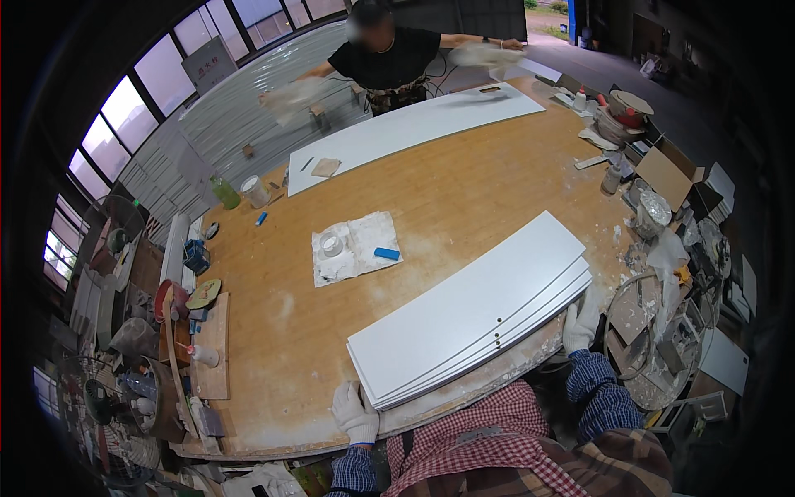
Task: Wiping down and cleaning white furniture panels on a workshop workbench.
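A slightly fanned stack of long white panels (468,306) lies along the near edge of the wooden worktable (273,331). Small dark holes show near the front edges of the panels. My left hand (356,412), in a white knit glove, grips the stack's near left corner. At the right end, my right hand (582,325), gloved alike, holds the panels, its fingers partly hidden by them. Beyond the stack, a white-smeared sheet (358,269) carries a small round tub (331,245) and a blue block (387,253).
Across the table, a person (385,58) stretches both arms over a long white panel (414,128). Bottles and tubs, including a green bottle (224,192), stand at the left. Cluttered containers (652,211) crowd the right edge. A standing fan (98,402) is at lower left.
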`<state>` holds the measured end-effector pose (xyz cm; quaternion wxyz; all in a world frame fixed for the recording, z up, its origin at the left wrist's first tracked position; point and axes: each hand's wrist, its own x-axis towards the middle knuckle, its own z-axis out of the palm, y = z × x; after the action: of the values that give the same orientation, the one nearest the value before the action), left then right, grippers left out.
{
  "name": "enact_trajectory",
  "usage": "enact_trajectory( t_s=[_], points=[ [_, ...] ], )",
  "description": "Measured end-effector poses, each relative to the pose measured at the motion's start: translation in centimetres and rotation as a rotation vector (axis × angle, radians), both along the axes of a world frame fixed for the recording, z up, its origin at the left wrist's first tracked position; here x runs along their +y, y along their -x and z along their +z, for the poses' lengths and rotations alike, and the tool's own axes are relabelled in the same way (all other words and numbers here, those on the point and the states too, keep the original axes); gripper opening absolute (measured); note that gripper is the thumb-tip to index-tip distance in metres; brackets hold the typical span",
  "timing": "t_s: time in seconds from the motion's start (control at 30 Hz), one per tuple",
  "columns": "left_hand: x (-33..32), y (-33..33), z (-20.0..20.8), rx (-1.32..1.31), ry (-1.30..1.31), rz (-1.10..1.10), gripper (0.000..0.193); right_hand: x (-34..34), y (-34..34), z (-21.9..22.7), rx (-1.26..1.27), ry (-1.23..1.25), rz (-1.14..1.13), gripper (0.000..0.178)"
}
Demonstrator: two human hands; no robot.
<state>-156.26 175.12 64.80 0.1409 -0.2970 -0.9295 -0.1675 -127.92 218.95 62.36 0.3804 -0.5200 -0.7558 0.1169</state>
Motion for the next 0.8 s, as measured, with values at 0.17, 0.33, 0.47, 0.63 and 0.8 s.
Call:
enact_trajectory(
  t_s=[0.17,0.33,0.47,0.63,0.8],
  points=[
    [0.1,-0.1,0.3,-0.013,-0.008,-0.001,0.034,-0.1,0.0,0.5,-0.004,0.007,0.015,0.065],
    [0.0,-0.1,0.2,0.011,-0.009,0.002,0.033,-0.1,0.0,0.6,0.0,0.02,0.024,0.066],
    [0.1,-0.1,0.2,0.009,-0.018,-0.005,0.033,0.2,-0.2,0.2,-0.012,0.005,0.02,0.066],
    [-0.1,0.0,0.1,-0.121,-0.037,0.028,0.041,0.1,-0.2,0.1,-0.007,-0.02,0.026,0.066],
    [1.2,5.0,3.0,-0.102,-0.309,-0.041,0.028,-0.3,0.0,1.0,0.018,0.013,0.06,0.066]
  ],
)
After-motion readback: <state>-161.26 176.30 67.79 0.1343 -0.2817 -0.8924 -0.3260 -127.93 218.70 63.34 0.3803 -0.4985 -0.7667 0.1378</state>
